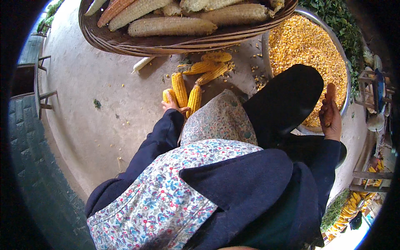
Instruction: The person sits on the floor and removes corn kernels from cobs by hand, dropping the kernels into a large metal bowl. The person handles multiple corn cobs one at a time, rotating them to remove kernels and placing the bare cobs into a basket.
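Observation:
On the concrete floor, my left hand [172, 105] has its fingers around a yellow ear of corn [169, 94], its thumb reaching across to a neighbouring ear [194, 97]. Another upright-lying ear [179, 86] rests between these two. Several more yellow ears [212, 73] lie just beyond in a loose group. Out to the right, my right hand [332, 120] is closed around a reddish-brown bare corncob [331, 93], whose upper end sticks out past the fingers. Behind that hand stands a large round metal basin [344, 56] holding loose yellow corn kernels [304, 40].
A woven basket [156, 51] of stripped corncobs [172, 26] stands at the front. One pale cob [143, 64] lies on the floor under its edge. Scattered kernels [256, 67] lie beside the basin. Green leafy plants [339, 22] border the right; a wooden bench [39, 81] stands left.

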